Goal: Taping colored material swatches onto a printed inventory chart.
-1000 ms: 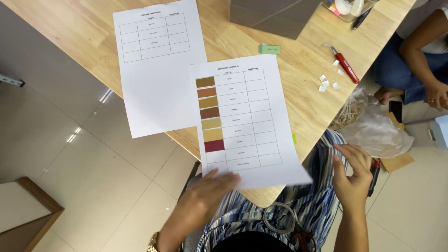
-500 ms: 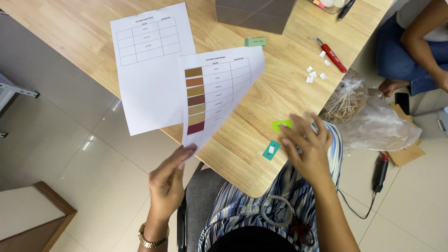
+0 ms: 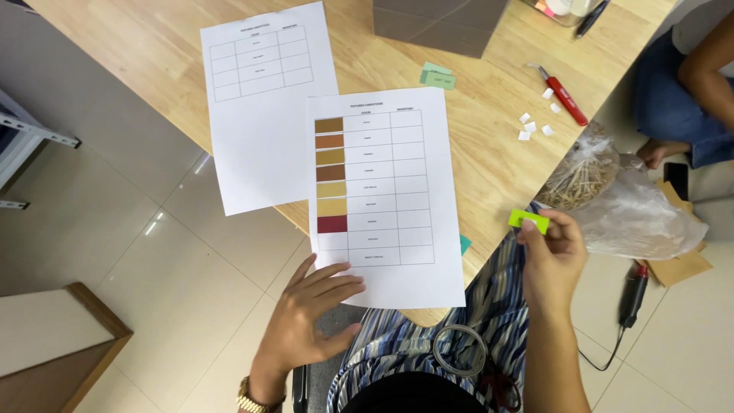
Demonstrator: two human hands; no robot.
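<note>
Over table edge, right hand [image 3: 554, 256] pinching small bright-green label [image 3: 528, 220], left hand [image 3: 310, 313] spread flat beside colour-swatch sheet [image 3: 386, 195]

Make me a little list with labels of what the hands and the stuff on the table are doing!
left hand: fingertips resting on the bottom edge of the colour chart sheet
right hand: pinching a small green tag just off the table edge
table: light wood
second sheet: white, with a table and no colours, hangs over the edge
other things: red-handled cutter, small white scraps, clear bag of sticks
</note>
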